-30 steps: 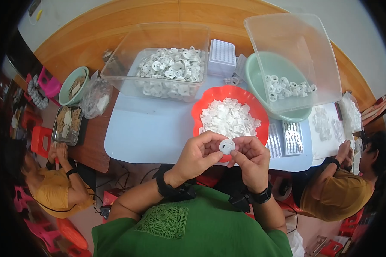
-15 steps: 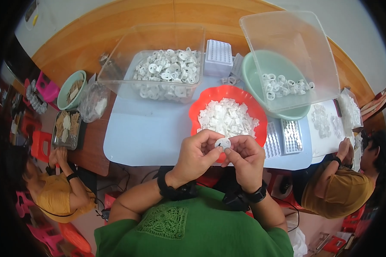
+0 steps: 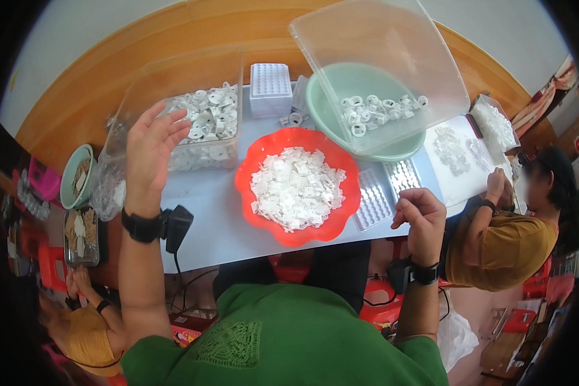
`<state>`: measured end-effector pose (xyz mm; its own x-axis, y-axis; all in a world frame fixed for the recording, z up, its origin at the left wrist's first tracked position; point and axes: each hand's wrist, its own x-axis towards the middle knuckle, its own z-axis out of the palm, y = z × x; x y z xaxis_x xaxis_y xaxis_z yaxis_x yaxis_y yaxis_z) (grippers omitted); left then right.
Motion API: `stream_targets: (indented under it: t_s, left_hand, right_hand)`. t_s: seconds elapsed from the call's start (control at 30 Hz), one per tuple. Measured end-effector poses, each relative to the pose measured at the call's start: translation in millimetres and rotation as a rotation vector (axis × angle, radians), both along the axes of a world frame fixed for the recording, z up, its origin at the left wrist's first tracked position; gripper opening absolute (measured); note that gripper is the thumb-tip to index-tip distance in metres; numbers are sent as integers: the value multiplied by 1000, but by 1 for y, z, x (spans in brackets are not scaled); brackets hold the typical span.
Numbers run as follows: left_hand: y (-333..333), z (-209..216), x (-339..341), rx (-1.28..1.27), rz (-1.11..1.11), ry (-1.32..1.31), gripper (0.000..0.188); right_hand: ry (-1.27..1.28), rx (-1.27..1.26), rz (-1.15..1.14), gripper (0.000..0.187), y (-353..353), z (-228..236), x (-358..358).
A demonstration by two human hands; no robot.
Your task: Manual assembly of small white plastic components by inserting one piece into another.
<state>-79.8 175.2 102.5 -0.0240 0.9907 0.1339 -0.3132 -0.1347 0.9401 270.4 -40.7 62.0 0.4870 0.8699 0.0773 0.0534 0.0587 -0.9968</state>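
My left hand (image 3: 149,151) is raised at the near side of a clear plastic bin (image 3: 202,161), fingers spread and nothing seen in them. Inside the bin lies a heap of white round plastic parts (image 3: 209,112). Above the table's front edge, to the right, my right hand (image 3: 423,222) has its fingers curled in, thumb close to the index finger; whatever it may hold is hidden. Between my hands sits a red scalloped bowl (image 3: 248,209) full of small flat white plastic pieces (image 3: 296,186).
A green basin (image 3: 315,90) has a clear tub (image 3: 392,58) with white rings (image 3: 373,112) tilted over it. White pegged trays (image 3: 270,93) are stacked behind the bowl; another tray (image 3: 370,199) lies beside it. People sit at both sides, one in a mustard shirt (image 3: 514,248).
My hands were together over the bowl's near edge, holding a white disc. They have since parted: the left went out to the bin, the right moved right. The view has shifted too.
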Motion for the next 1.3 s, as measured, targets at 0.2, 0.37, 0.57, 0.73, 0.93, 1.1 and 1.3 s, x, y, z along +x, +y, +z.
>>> stream_targets:
  t_s: [0.2, 0.37, 0.57, 0.73, 0.93, 1.1, 1.3]
  left_hand:
    - [-57, -22, 16, 10, -467, 268, 27]
    - [-100, -47, 49, -100, -679, 397, 23]
    - [-111, -67, 45, -3, -602, 499, 21]
    - [-111, -72, 45, -135, -550, 419, 18]
    - [-116, -71, 54, -123, -566, 342, 17]
    - [-118, -69, 45, -133, -548, 366, 18]
    - [-118, -73, 26, -211, -510, 337, 19]
  right_hand:
    - [-190, -114, 11, 9, 10, 0, 26]
    - [-809, 5, 216, 10, 42, 6, 8]
    - [-1157, -237, -75, 6, 42, -3, 58]
    - [-878, -149, -28, 5, 36, 36, 60]
    - [-1338, 14, 223, 7, 131, 65, 49]
    - [-1474, -299, 501, 23, 215, 30, 55]
    - [-1648, -624, 730, 39, 276, -2, 57]
